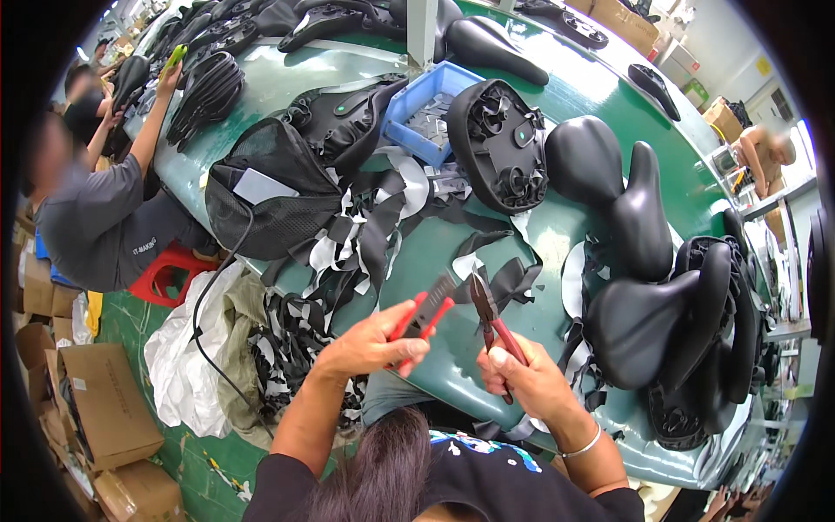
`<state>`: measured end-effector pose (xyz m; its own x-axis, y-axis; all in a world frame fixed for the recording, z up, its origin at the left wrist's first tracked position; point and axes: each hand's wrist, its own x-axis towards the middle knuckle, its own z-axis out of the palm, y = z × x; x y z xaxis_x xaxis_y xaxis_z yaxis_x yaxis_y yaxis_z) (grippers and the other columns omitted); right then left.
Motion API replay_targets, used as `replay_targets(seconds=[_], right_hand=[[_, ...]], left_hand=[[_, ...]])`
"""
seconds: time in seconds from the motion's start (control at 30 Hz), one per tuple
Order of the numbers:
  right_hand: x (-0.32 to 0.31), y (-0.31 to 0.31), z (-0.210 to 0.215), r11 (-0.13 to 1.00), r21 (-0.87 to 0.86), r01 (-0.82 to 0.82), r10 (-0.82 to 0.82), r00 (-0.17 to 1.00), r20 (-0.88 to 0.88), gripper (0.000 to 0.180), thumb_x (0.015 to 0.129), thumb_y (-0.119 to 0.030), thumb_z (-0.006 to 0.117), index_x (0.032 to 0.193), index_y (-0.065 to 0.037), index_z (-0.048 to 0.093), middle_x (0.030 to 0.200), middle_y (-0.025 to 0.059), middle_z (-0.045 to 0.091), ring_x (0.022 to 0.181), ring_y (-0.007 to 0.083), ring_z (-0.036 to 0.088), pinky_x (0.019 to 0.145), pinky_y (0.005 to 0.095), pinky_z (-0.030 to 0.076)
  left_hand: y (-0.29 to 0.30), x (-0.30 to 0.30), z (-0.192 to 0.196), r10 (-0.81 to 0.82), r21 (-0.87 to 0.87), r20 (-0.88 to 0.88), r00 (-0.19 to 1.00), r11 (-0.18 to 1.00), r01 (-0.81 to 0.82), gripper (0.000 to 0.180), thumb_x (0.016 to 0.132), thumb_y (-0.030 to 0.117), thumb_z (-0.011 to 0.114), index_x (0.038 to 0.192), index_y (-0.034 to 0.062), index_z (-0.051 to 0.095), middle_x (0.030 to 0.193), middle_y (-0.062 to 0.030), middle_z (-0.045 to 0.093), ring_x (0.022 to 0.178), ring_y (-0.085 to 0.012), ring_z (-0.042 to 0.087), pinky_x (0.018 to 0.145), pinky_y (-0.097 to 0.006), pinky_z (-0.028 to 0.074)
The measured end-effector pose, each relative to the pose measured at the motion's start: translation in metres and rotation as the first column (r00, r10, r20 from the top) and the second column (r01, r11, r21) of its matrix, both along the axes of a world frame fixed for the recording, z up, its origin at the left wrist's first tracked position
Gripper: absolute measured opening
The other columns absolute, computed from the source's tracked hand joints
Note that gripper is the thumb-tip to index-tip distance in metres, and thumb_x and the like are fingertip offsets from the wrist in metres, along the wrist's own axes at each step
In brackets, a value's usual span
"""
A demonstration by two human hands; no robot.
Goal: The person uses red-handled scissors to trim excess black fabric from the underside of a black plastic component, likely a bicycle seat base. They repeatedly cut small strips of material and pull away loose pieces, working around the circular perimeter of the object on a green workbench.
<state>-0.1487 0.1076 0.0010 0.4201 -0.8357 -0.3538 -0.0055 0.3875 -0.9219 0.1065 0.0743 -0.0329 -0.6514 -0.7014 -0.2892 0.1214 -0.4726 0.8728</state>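
Over the near edge of the green table (452,252), your left hand (370,344) is closed around a red-handled tool (424,315), and your right hand (526,374) grips red-handled cutters (491,317), blades up. Black saddles (648,322) lie to your right, black scraps (365,235) ahead.

We see red handles on the snips (491,324) in our right fingers (513,370) and on the tool (424,317) in our left fingers (383,344). Beyond them lie a green desk (435,252), black saddles (609,187), black-and-white scraps (365,226) and a blue bin (426,109).
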Motion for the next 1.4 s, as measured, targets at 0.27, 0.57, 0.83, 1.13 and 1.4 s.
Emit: replay_targets(seconds=[0.27,0.57,0.83,1.13,1.4], right_hand=[[0.078,-0.158,0.007,0.988,-0.139,0.072,-0.027,0.952,0.306,0.03,0.096,-0.03,0.053,0.101,-0.001,0.057,0.095,0.0098,0.063,0.077,0.015,0.058,0.071,0.0305,0.048],[0.028,-0.122,-0.044,0.533,-0.713,-0.455,-0.561,0.44,-0.701,0.027,0.078,-0.025,0.07,0.092,-0.004,0.06,0.103,0.0118,0.057,0.098,0.0309,0.053,0.086,0.0411,0.038],[0.011,-0.058,-0.021,0.716,-0.583,0.383,-0.433,0.899,0.059,0.044,0.097,-0.025,0.047,0.131,0.001,0.041,0.109,0.0121,0.055,0.09,0.0169,0.056,0.081,0.0309,0.046],[-0.024,-0.045,-0.046,0.803,0.017,0.596,-0.559,0.744,0.366,0.02,0.096,-0.018,0.053,0.111,-0.006,0.049,0.092,0.008,0.061,0.071,0.014,0.061,0.057,0.0266,0.052],[-0.042,-0.051,-0.046,0.612,-0.028,0.791,-0.738,0.583,0.339,0.028,0.097,-0.024,0.055,0.117,-0.011,0.042,0.101,0.0071,0.061,0.066,0.0074,0.056,0.047,0.021,0.045]], left_hand=[[0.001,0.006,0.011,0.125,-0.054,-0.082,0.989,0.99,-0.129,0.039,0.089,0.028,0.066,0.113,0.004,0.046,0.079,-0.0069,0.058,0.061,-0.013,0.058,0.052,-0.024,0.045],[-0.011,-0.006,-0.003,0.417,-0.211,-0.314,0.853,0.845,-0.491,0.033,0.094,0.032,0.058,0.111,0.0052,0.049,0.093,-0.0091,0.058,0.094,-0.0209,0.058,0.088,-0.037,0.045],[-0.06,-0.129,0.013,0.423,-0.601,-0.223,0.878,0.649,-0.465,0.058,0.093,0.037,0.056,0.137,0.0043,0.04,0.136,-0.0163,0.037,0.126,-0.0294,0.039,0.103,-0.042,0.032],[-0.256,-0.086,0.05,0.623,-0.704,0.384,0.681,0.675,-0.22,0.054,0.085,0.045,0.063,0.122,0.0059,0.057,0.116,-0.0185,0.062,0.11,-0.0351,0.058,0.093,-0.039,0.044],[-0.12,-0.104,0.03,0.776,-0.741,-0.198,0.599,0.282,-0.61,0.041,0.097,0.024,0.053,0.129,0.0004,0.043,0.123,-0.0129,0.051,0.119,-0.0214,0.046,0.102,-0.032,0.033]])
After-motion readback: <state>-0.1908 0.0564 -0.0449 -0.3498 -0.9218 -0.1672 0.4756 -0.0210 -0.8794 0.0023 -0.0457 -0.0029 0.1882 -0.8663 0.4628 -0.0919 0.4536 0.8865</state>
